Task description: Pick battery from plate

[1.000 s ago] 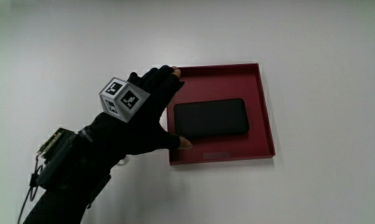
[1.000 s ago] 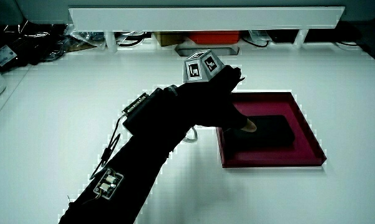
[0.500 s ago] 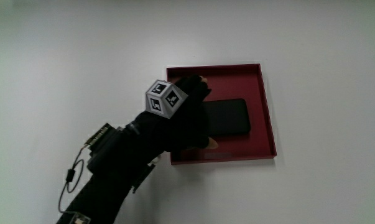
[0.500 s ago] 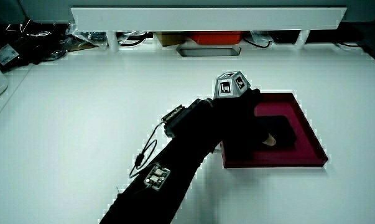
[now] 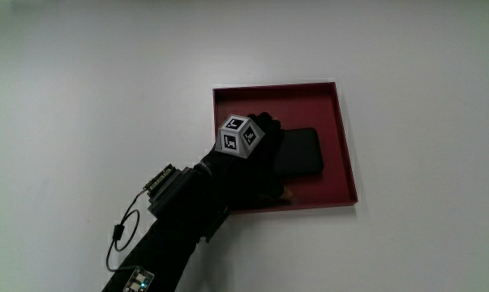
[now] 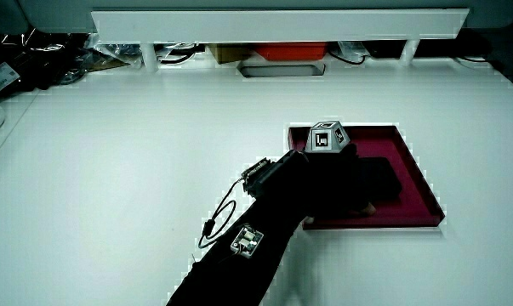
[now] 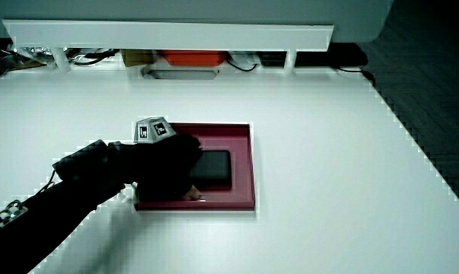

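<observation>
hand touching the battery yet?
Cannot tell. The hand covers one end of the battery in the main view; no view shows contact or a gap.

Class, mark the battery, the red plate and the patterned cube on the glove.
battery [image 5: 305,152], main view: its uncovered end.
red plate [image 5: 345,138], main view: its raised rim.
patterned cube [image 5: 242,137], main view: its upper face, on the back of the hand [image 5: 246,170].

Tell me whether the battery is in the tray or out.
In: the flat black battery lies inside the red square tray, under the gloved hand.
</observation>
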